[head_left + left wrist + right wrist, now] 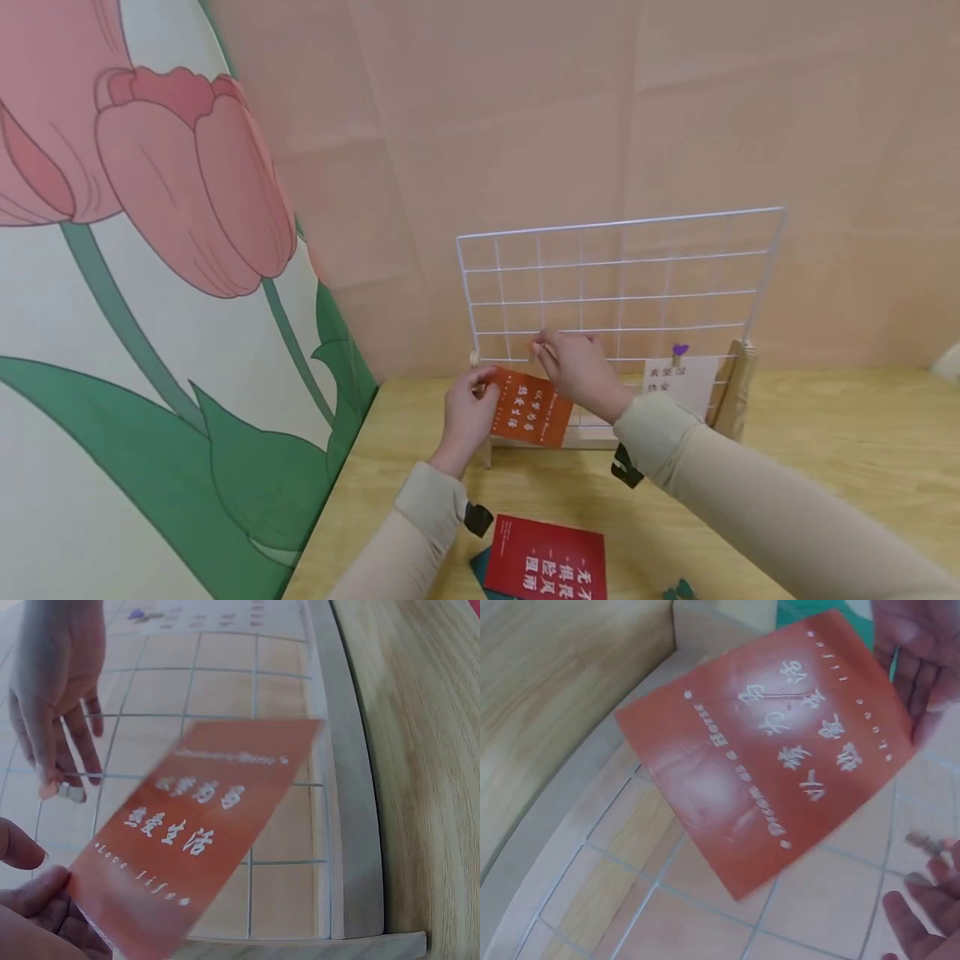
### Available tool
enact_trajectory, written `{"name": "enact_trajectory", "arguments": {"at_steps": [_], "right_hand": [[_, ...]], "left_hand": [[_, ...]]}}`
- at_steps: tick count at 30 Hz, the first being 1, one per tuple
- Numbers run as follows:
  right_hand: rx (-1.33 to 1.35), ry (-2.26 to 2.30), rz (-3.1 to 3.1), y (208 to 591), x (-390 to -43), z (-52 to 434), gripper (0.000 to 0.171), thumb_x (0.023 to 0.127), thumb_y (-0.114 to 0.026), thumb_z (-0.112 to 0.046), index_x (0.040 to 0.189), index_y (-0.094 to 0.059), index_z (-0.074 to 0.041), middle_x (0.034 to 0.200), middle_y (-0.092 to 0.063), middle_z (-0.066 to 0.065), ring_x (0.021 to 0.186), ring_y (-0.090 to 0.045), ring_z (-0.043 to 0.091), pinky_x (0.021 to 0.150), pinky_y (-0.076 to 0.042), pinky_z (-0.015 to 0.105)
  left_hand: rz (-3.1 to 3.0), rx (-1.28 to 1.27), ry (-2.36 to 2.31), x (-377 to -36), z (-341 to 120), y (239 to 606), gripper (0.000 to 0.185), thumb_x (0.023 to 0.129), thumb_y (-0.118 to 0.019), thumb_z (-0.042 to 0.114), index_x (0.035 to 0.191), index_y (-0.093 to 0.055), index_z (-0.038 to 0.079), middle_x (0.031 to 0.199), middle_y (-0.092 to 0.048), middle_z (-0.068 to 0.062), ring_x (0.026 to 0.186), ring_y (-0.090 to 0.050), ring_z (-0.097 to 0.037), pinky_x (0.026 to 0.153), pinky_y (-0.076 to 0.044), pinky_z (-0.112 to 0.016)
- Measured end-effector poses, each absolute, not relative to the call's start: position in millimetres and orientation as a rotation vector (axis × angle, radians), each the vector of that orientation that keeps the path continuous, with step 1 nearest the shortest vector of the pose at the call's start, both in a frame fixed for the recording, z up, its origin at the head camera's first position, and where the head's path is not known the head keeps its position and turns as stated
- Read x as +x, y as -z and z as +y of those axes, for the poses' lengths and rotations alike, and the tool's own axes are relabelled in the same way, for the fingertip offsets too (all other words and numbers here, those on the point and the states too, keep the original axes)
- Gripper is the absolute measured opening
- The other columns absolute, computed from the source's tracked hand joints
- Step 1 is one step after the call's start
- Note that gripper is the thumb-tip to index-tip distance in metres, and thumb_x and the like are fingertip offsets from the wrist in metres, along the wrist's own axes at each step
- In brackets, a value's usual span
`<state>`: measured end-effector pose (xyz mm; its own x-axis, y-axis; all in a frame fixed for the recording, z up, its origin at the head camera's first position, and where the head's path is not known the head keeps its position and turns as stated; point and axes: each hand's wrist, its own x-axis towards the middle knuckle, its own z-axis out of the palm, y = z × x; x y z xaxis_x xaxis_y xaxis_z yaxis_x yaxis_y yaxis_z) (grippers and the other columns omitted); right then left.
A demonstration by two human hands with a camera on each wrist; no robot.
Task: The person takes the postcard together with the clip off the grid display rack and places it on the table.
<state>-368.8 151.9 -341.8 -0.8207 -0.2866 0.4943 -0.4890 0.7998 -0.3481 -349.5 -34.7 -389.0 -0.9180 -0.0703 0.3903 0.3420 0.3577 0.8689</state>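
A white wire grid (622,283) stands upright in a wooden base on the table. My left hand (468,412) pinches the left edge of an orange card with white lettering (528,408) and holds it tilted against the grid's lower left. The same card (202,832) fills the left wrist view, with my thumb and fingers (37,907) on its corner. My right hand (573,371) is just above the card's top edge, pinching a small clip (71,792) at a grid wire. The right wrist view shows the card (772,742) and the clip (924,841).
A white card (678,385) hangs on the grid's lower right under a purple clip (679,350). A red card (546,560) lies on the wooden table near me, over a teal one (478,568). A tulip-painted wall (150,333) closes the left side.
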Motion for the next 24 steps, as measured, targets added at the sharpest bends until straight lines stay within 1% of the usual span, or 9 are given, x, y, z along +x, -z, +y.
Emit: {"name": "enact_trajectory", "arguments": {"at_steps": [4,6,8,11,13,16,18,20,24], "right_hand": [[0.581,-0.754,-2.546,342,-363,156,0.026,0.108,-0.054,-0.019,0.118,-0.068,0.001,0.107,-0.075,0.016,0.108,-0.068,0.04,0.102,-0.041,0.065],[0.593,-0.782,-2.538,342,-360,160,0.026,0.108,-0.054,-0.018,0.119,-0.068,0.001,0.11,-0.075,0.016,0.11,-0.067,0.041,0.104,-0.04,0.064],[0.609,-0.812,-2.533,345,-355,166,0.026,0.108,-0.054,-0.018,0.12,-0.068,0.001,0.112,-0.074,0.016,0.113,-0.065,0.042,0.105,-0.04,0.064],[0.643,-0.842,-2.493,352,-347,176,0.023,0.106,-0.057,-0.014,0.117,-0.068,0.002,0.114,-0.072,0.019,0.111,-0.065,0.042,0.099,-0.046,0.062],[0.662,-0.869,-2.498,357,-340,185,0.021,0.106,-0.058,-0.013,0.115,-0.069,0.002,0.112,-0.072,0.018,0.097,-0.067,0.038,0.089,-0.053,0.057],[0.689,-0.913,-2.56,366,-326,199,0.019,0.106,-0.058,-0.015,0.11,-0.07,-0.001,0.108,-0.072,0.014,0.089,-0.067,0.028,0.081,-0.056,0.05],[0.711,-0.936,-2.621,371,-315,208,0.018,0.106,-0.059,-0.016,0.109,-0.07,-0.003,0.105,-0.072,0.009,0.086,-0.066,0.023,0.077,-0.056,0.046],[0.743,-0.929,-2.674,378,-303,219,0.018,0.106,-0.06,-0.019,0.107,-0.072,-0.005,0.103,-0.072,0.004,0.092,-0.067,0.02,0.078,-0.057,0.043],[0.858,-0.924,-2.721,396,-285,240,0.015,0.105,-0.062,-0.02,0.107,-0.072,-0.01,0.098,-0.07,-0.006,0.088,-0.065,0.011,0.073,-0.056,0.034]], "left_hand": [[-2.232,-0.23,1.675,-347,-35,388,0.031,0.094,-0.06,0.002,0.123,-0.072,0.0,0.119,-0.07,-0.014,0.106,-0.065,-0.029,0.089,-0.056,-0.041],[-2.221,-0.22,1.706,-344,-36,385,0.03,0.095,-0.06,0.002,0.123,-0.072,0.0,0.116,-0.07,-0.014,0.101,-0.066,-0.028,0.082,-0.058,-0.039],[-2.217,-0.211,1.728,-341,-36,383,0.03,0.096,-0.059,0.002,0.123,-0.072,-0.001,0.114,-0.07,-0.014,0.099,-0.066,-0.027,0.079,-0.058,-0.037],[-2.219,-0.223,1.736,-336,-37,383,0.03,0.094,-0.06,0.0,0.121,-0.071,-0.003,0.109,-0.07,-0.015,0.093,-0.063,-0.023,0.073,-0.055,-0.031],[-2.227,-0.235,1.747,-333,-38,385,0.03,0.092,-0.06,-0.002,0.119,-0.072,-0.005,0.107,-0.07,-0.015,0.091,-0.062,-0.021,0.072,-0.054,-0.027],[-2.255,-0.258,1.768,-326,-40,391,0.029,0.09,-0.06,-0.004,0.116,-0.073,-0.006,0.103,-0.07,-0.015,0.087,-0.061,-0.018,0.069,-0.051,-0.023],[-2.289,-0.267,1.783,-320,-42,395,0.028,0.09,-0.061,-0.004,0.115,-0.073,-0.006,0.102,-0.07,-0.014,0.085,-0.059,-0.017,0.068,-0.051,-0.022],[-2.318,-0.273,1.797,-314,-45,399,0.027,0.091,-0.061,-0.005,0.115,-0.072,-0.006,0.102,-0.069,-0.014,0.084,-0.058,-0.016,0.069,-0.05,-0.022],[-2.378,-0.269,1.811,-301,-51,406,0.026,0.093,-0.06,-0.003,0.117,-0.072,-0.006,0.107,-0.069,-0.014,0.088,-0.059,-0.017,0.073,-0.051,-0.024]]}}
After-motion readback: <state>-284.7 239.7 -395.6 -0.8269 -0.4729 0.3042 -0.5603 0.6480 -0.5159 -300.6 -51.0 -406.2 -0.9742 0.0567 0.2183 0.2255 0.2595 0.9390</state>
